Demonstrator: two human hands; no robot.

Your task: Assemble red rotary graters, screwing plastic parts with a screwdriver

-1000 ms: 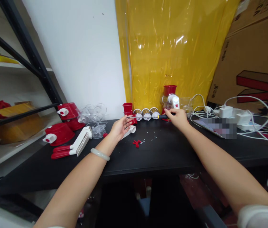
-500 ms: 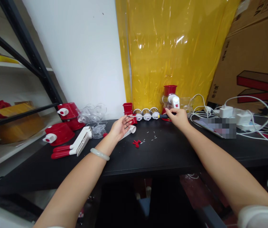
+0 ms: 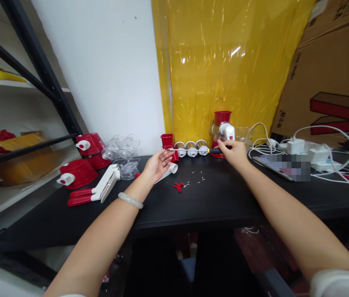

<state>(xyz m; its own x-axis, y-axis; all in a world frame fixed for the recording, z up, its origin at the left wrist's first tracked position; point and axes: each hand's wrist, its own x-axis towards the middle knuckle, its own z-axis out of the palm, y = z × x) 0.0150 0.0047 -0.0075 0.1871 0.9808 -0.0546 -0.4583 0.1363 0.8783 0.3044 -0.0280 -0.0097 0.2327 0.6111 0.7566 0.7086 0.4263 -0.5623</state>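
My right hand (image 3: pixel 233 152) grips the black and yellow handle of a screwdriver (image 3: pixel 215 151), held level with its thin shaft pointing left. At the tip is my left hand (image 3: pixel 159 163), palm up. Its thumb and first finger come together there, the other fingers loosely curled; what they pinch is too small to make out. Beneath the shaft, on the black table (image 3: pixel 217 202), lie several small screws (image 3: pixel 201 177) and a few red plastic pieces (image 3: pixel 178 187). A white tubular part (image 3: pixel 171 169) lies partly hidden behind my left hand.
Metal drums (image 3: pixel 192 149) and a red part (image 3: pixel 167 141) stand at the back, left of an assembled grater-like device (image 3: pixel 223 128). Red bases (image 3: pixel 78 171), white-and-red handles (image 3: pixel 100 189) and clear parts (image 3: pixel 127 165) sit left. A phone-like device (image 3: pixel 281 165) and white cables (image 3: pixel 347 181) lie right.
Almost nothing differs. Both hands and the screwdriver keep the same pose; the whole view has shifted very slightly.
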